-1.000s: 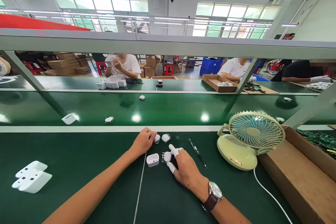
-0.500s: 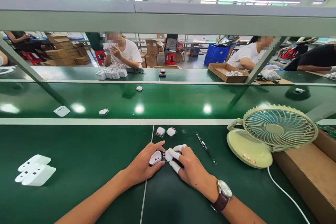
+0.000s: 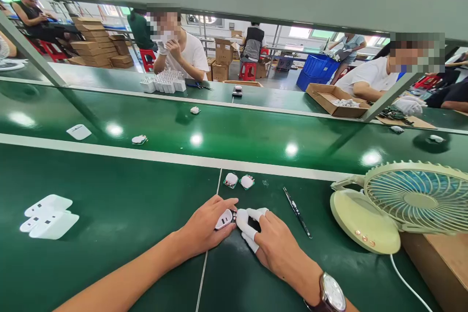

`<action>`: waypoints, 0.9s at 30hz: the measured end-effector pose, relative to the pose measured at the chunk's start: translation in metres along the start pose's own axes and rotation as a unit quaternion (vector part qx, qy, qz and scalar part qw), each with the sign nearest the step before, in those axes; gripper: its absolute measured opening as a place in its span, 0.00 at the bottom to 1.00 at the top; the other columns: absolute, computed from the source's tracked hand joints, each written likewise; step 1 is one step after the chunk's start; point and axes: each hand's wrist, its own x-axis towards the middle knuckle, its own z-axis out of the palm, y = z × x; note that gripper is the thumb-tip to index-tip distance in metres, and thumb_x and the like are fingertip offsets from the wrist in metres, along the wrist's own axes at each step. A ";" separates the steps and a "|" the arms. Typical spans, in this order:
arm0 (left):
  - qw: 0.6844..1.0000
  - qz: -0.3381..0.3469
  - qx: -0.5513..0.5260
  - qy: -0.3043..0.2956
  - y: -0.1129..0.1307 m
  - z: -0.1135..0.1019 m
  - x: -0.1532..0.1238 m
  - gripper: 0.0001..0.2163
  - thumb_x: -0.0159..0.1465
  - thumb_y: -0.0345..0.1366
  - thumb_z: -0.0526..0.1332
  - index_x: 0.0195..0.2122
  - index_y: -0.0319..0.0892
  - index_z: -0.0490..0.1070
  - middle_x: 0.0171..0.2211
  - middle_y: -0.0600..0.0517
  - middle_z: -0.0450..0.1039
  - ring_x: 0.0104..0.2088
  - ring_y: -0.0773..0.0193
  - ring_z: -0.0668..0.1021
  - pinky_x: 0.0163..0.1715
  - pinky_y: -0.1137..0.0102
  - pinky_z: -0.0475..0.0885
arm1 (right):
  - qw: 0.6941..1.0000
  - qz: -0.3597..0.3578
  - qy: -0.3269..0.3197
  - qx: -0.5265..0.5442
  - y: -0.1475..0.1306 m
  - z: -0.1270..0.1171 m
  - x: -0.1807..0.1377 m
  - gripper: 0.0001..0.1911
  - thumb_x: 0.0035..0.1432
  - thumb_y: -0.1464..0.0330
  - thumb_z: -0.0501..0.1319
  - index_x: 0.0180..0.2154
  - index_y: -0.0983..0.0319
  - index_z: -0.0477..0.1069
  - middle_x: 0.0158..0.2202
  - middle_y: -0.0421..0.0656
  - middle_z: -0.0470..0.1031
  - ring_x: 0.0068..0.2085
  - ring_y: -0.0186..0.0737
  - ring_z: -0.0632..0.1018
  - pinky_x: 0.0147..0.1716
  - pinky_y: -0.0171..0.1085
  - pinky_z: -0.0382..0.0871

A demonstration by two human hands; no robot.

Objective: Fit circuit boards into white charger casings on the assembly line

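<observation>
My left hand (image 3: 204, 226) is closed round a small white plastic housing (image 3: 224, 219) on the green bench. My right hand (image 3: 272, 243), with white finger cots on thumb and two fingers, pinches a small white part (image 3: 240, 215) against the open end of that housing. The part is mostly hidden by my fingers. Two small white-topped circuit pieces (image 3: 238, 181) lie just beyond my hands. A thin dark tool (image 3: 297, 212) lies to the right of them.
A pale yellow desk fan (image 3: 391, 204) stands at right, its white cable trailing toward me, beside a cardboard box (image 3: 444, 265). White adapter shells (image 3: 49, 217) lie at left. Loose white parts ride the glossy conveyor (image 3: 219, 129). Other people work across it.
My left hand came back from the far circuit pieces and took hold of the white housing. My right hand brought its part up against it. The camera tilted down.
</observation>
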 end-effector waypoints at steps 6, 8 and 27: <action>1.000 -0.002 -0.003 -0.008 0.000 0.002 0.000 0.24 0.68 0.33 0.62 0.65 0.48 0.62 0.49 0.48 0.80 0.47 0.55 0.79 0.50 0.58 0.78 | 0.992 0.062 0.038 0.100 0.002 0.005 0.001 0.30 0.71 0.69 0.59 0.70 0.57 0.55 0.49 0.51 0.74 0.45 0.51 0.75 0.43 0.51 0.78; 1.000 0.000 -0.002 -0.009 0.001 0.001 -0.001 0.24 0.68 0.33 0.62 0.65 0.48 0.61 0.49 0.47 0.79 0.48 0.54 0.79 0.50 0.57 0.78 | 0.991 0.073 0.047 0.103 0.002 0.008 0.001 0.26 0.70 0.70 0.59 0.67 0.55 0.61 0.52 0.51 0.72 0.46 0.50 0.75 0.44 0.51 0.78; 0.997 -0.027 -0.064 -0.028 0.005 -0.033 -0.005 0.22 0.66 0.29 0.62 0.61 0.49 0.68 0.54 0.46 0.76 0.54 0.55 0.78 0.56 0.58 0.76 | 0.979 0.079 0.165 0.095 0.001 0.010 0.007 0.24 0.67 0.75 0.59 0.63 0.58 0.64 0.45 0.48 0.75 0.45 0.49 0.77 0.43 0.49 0.78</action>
